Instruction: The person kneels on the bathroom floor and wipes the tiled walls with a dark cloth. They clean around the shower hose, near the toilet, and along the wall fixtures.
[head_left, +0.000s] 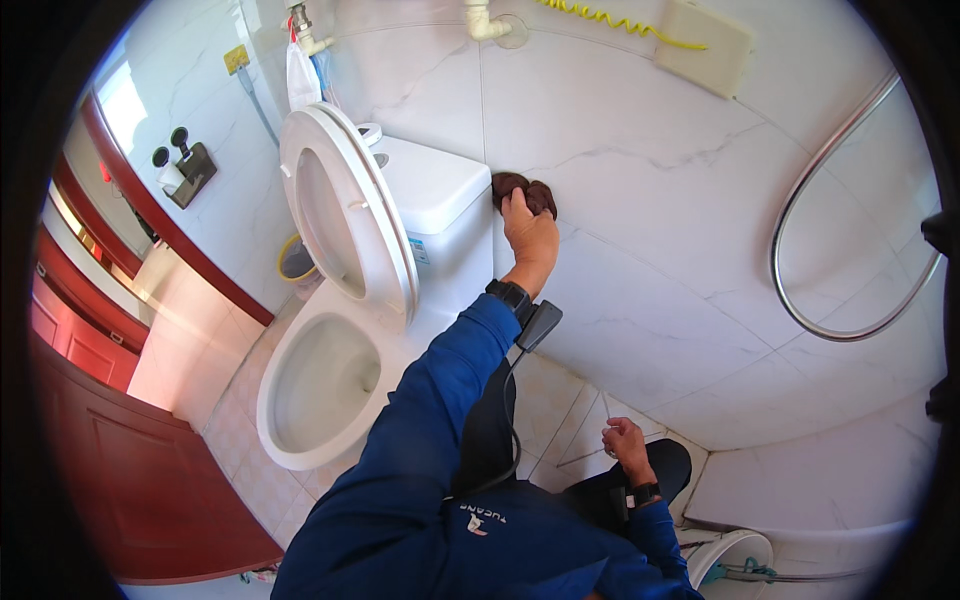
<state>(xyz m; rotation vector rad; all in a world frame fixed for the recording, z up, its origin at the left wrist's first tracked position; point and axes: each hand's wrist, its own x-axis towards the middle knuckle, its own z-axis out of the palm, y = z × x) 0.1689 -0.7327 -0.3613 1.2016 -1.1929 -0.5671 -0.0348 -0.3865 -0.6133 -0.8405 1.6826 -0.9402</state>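
A dark brown cloth (541, 196) is bunched in my left hand (531, 232), against the marbled wall tiles close beside the white toilet tank (442, 180). Under my sleeve's left side stands the toilet bowl (322, 394), its seat and lid (337, 217) raised and leaning back towards the tank. My right hand (626, 444) hangs low near my bent knee, over the floor tiles, with its fingers curled. A thin pale line shows just above those fingers; whether it is something held cannot be told. Both wrists wear black straps, and a cable runs from the left one.
A lined waste bin (296, 259) stands behind the toilet. A metal shower hose (780, 277) loops down the right wall. At lower right is a white bucket (739, 555) with teal items. A red-brown door (142, 480) stands at left, and a caddy (193, 174) hangs on the wall.
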